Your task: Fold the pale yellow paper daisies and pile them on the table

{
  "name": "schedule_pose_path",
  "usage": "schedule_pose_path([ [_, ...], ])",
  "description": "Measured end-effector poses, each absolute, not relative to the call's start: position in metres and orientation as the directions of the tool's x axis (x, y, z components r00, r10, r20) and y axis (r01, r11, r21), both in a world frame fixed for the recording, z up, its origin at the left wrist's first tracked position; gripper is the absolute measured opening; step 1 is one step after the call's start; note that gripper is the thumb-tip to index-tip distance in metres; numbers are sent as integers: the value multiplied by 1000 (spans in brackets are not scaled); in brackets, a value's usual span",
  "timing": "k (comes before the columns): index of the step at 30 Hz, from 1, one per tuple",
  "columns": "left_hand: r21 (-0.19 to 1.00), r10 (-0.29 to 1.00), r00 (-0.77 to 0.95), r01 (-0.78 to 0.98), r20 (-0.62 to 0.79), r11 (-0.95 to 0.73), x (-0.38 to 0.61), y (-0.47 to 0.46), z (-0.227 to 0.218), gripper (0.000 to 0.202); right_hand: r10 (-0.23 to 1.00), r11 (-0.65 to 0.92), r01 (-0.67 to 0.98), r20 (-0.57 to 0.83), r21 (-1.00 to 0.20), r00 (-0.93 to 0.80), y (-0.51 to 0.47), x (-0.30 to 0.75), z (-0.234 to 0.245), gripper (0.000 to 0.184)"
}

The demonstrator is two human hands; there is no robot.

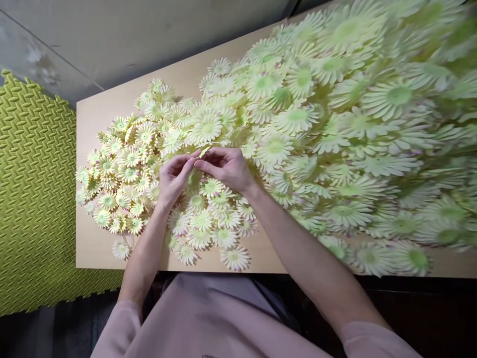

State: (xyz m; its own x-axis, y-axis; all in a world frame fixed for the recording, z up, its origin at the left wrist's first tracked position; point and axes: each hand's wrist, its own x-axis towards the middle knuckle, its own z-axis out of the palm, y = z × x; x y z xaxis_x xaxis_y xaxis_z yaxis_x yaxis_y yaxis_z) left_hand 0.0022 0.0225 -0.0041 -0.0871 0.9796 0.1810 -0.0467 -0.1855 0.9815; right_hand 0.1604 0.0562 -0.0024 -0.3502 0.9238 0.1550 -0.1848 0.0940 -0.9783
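A large heap of pale yellow-green artificial daisy heads (298, 119) covers a light wooden table (97, 238). My left hand (174, 177) and my right hand (227, 168) meet above the heap near its left part, fingertips touching in a pinch. Both hands have curled fingers pressed together around something small at the point where they meet; it looks like a petal piece but is too hidden to name. Loose flower heads (210, 188) lie directly under and around both hands.
A green woven foam mat (33, 189) lies on the floor left of the table. Grey concrete floor (112, 35) stretches beyond the table's far edge. The heap rises higher and blurs toward the right. My pink-sleeved lap (208, 318) sits at the table's near edge.
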Motion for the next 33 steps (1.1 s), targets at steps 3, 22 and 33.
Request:
schedule_pose_path([
  [3, 978, 975, -67, -5, 210, -211, 3, 21, -3, 18, 920, 97, -199, 164, -975, -356, 56, 161, -1, 22],
  [22, 958, 947, -142, 56, 288, -283, 3, 23, -6, 17, 878, 12, -168, 91, -986, -470, 60, 164, -1, 28],
  [33, 956, 939, -181, 34, 292, -290, 3, 26, -9, 16, 842, 38, -107, 89, -994, -532, 63, 169, -2, 27],
])
